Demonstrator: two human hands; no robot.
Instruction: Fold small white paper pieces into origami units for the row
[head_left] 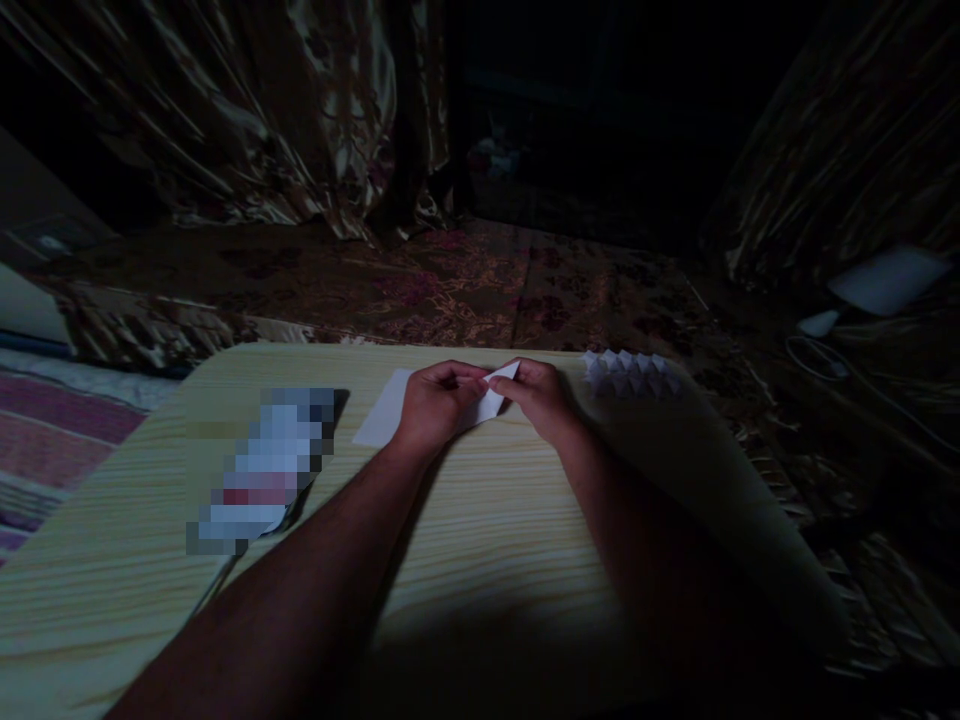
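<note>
Both my hands are closed on a piece of white paper [491, 402] above the far half of the table. My left hand [439, 400] grips its left part, with fingertips near the folded point. My right hand [536, 395] pinches the right end, where a pointed corner sticks up between thumb and fingers. Flat white paper [380, 410] shows to the left of my left hand; whether it joins the held piece is hidden behind that hand. Several small folded white paper pieces [630, 375] stand in two rows to the right of my right hand.
A pixelated object [274, 460], with a cable running from its near end, lies on the left of the pale wood-grain table [480, 560]. Behind are a patterned cloth-covered ledge [450, 280] and curtains [337, 120]. A white lamp-like object [889, 280] stands at right.
</note>
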